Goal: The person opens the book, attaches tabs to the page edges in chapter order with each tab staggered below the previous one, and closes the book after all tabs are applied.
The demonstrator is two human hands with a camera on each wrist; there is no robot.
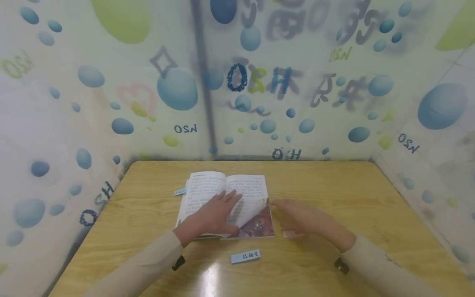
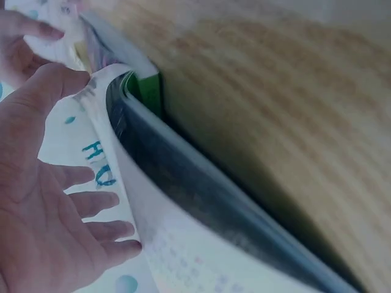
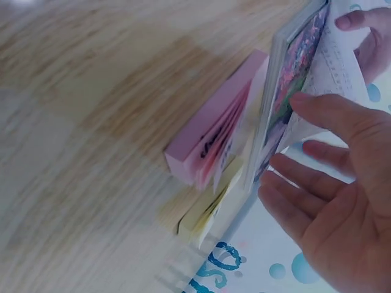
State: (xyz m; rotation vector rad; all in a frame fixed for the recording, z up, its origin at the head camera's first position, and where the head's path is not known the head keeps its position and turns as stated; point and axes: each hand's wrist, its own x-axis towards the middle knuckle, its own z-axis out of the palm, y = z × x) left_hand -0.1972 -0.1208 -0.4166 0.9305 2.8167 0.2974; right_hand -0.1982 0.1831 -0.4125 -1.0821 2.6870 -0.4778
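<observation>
An open book (image 1: 245, 183) lies on the wooden table, with printed text on both pages. The lower corner of its right page is lifted and folded over, baring a colourful picture page (image 1: 257, 225). My left hand (image 1: 217, 212) rests across the middle of the book with its fingers spread, the thumb by the folded page. At the book's right edge is my right hand (image 1: 306, 218), its fingers loosely extended. In the right wrist view, the right thumb (image 3: 324, 113) overlaps the picture page, and the other fingers are apart from it beside the book's edge.
A pale blue slip with handwriting (image 1: 245, 256) lies in front of the book. Another blue slip (image 1: 179, 191) sticks out at its left. Beside the right hand stand a pink sticky-note pad (image 3: 214, 122) and a yellow pad (image 3: 211, 204). A patterned wall (image 1: 315, 140) borders the table's back.
</observation>
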